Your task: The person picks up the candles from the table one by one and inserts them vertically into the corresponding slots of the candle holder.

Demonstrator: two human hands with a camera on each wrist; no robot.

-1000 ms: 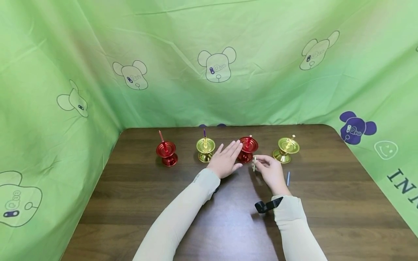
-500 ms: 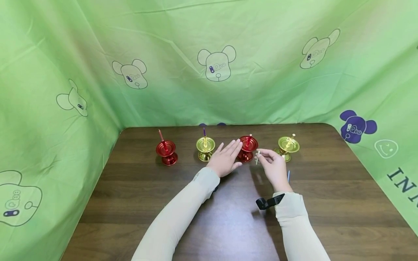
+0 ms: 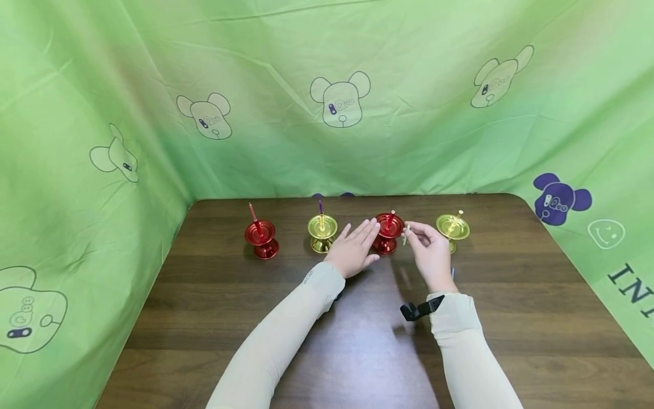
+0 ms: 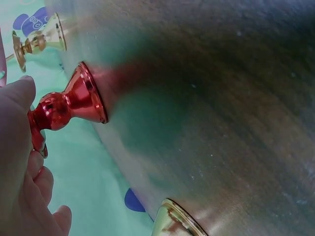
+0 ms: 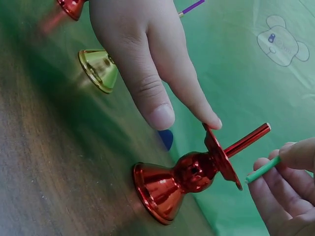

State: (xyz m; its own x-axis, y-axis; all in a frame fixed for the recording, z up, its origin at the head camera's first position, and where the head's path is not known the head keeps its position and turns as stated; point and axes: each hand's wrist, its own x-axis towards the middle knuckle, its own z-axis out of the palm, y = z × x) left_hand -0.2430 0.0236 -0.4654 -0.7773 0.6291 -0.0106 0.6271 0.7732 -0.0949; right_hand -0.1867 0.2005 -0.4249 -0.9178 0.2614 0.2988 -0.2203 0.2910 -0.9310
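Observation:
My left hand (image 3: 352, 251) lies with straight fingers against the dish rim of a shiny red candle holder (image 3: 386, 245). In the right wrist view, its index fingertip touches that rim. The holder stands upright, with a bare red tube (image 5: 248, 139) rising from its dish. Between thumb and fingers, my right hand (image 3: 433, 258) pinches a thin light green candle (image 5: 264, 170), just right of the dish and below the tube's top. A gold holder (image 3: 452, 226) with a bare tube stands behind my right hand, its foot partly hidden.
Further left stand a gold holder (image 3: 322, 228) with a purple candle (image 3: 321, 207) and a red holder (image 3: 260, 234) with a pink candle (image 3: 252, 212). A blue candle (image 3: 453, 273) on the wooden table (image 3: 204, 341) is mostly hidden by my right hand. Green cloth (image 3: 265, 159) surrounds the table.
My right hand has moved away from me and slightly right with the green candle, up beside the red holder's dish, and now covers most of the blue candle. My left hand stays put.

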